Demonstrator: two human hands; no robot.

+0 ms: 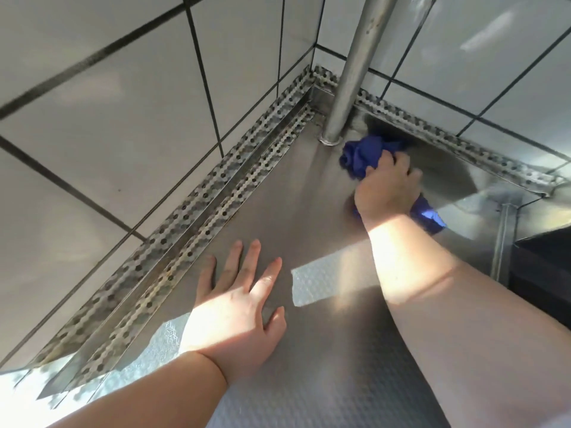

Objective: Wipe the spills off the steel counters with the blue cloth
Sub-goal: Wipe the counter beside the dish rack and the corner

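The blue cloth (363, 157) is bunched up on the steel counter (309, 217), in the far corner just right of a pole's foot. My right hand (387, 188) grips the cloth from above; one end of the cloth sticks out past my wrist on the right. My left hand (238, 307) lies flat on the counter nearer to me, fingers spread and straight, holding nothing. I cannot make out any spill on the patterned steel.
A steel pole (352, 69) rises from the counter in the corner. White tiled walls (123, 125) meet behind it, with a raised steel lip (191, 208) along them. At the right the counter ends by a dark drop (543, 267). Sunlight patches fall across the near counter.
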